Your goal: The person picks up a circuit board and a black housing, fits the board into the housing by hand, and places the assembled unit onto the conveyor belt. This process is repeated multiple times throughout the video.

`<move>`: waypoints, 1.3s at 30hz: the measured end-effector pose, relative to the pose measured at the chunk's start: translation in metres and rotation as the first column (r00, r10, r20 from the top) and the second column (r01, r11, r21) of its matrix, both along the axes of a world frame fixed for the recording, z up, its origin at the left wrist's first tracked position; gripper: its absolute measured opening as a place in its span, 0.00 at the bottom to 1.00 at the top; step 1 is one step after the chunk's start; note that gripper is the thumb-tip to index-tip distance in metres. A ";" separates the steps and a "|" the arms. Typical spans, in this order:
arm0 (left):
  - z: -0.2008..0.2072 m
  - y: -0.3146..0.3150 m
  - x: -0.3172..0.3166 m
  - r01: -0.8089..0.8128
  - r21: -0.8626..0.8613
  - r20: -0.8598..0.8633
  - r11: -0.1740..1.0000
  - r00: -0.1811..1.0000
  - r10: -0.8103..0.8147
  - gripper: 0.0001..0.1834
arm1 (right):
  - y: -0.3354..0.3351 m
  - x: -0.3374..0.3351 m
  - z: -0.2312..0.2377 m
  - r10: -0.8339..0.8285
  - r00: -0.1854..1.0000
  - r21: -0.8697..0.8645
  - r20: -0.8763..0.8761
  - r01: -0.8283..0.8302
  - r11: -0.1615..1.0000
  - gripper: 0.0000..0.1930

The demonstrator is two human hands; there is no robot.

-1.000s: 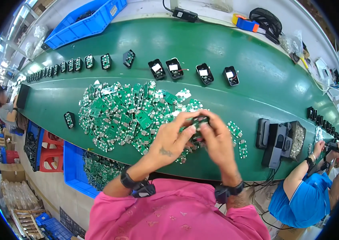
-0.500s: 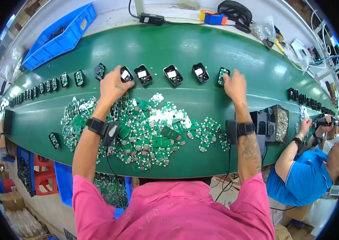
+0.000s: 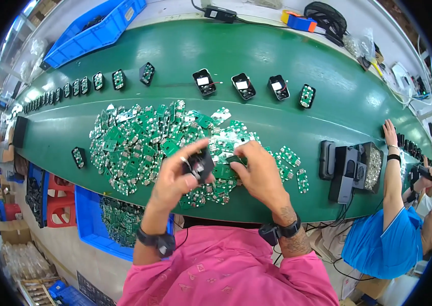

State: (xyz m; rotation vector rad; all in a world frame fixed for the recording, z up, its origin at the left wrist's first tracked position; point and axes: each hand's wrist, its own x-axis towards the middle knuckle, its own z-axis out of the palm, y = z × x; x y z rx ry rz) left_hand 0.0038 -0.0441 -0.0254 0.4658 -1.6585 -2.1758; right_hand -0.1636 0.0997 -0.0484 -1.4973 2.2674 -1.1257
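My left hand point(image 3: 171, 182) grips a small black plastic case point(image 3: 203, 164) above the heap, tilted so that a bit of its wiring shows. Close by on the right, my right hand point(image 3: 263, 176) pinches a small green circuit board point(image 3: 235, 160) between thumb and fingers. Beneath both hands spreads a wide heap of loose green circuit boards point(image 3: 142, 145). Farther back stand three open black cases point(image 3: 243, 86) with white labels and red wires inside. To their right is a black case with a board in it point(image 3: 306, 96).
A row of board-filled cases point(image 3: 98, 81) runs left along the green table point(image 3: 185, 48). A blue crate point(image 3: 91, 38) sits at the back left. Grey devices point(image 3: 346, 173) and a bin of small parts point(image 3: 374, 166) stand on the right, near a co-worker in blue point(image 3: 386, 242).
My left hand has taken a case out of the row and brought it nearer. My right hand has left the far-right case and come in to a board at the heap.
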 end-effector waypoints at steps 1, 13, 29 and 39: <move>-0.007 0.009 0.006 -0.001 -0.018 0.043 1.000 0.999 0.002 0.53 | 0.002 -0.002 -0.002 -0.023 0.988 0.034 0.153 0.018 0.999 0.12; 0.003 0.058 -0.009 0.139 -0.237 0.363 0.961 0.931 -0.045 0.24 | 0.048 0.037 0.013 -0.136 0.715 -0.338 0.685 0.478 0.811 0.08; -0.022 0.053 -0.017 0.066 0.137 0.162 0.988 0.983 -0.088 0.42 | 0.065 0.020 0.007 0.061 0.896 -0.372 0.441 0.121 0.920 0.14; -0.011 0.056 -0.019 0.161 0.410 0.079 0.898 0.974 -0.211 0.46 | 0.068 0.009 0.000 0.078 0.962 -0.454 0.261 0.051 0.889 0.14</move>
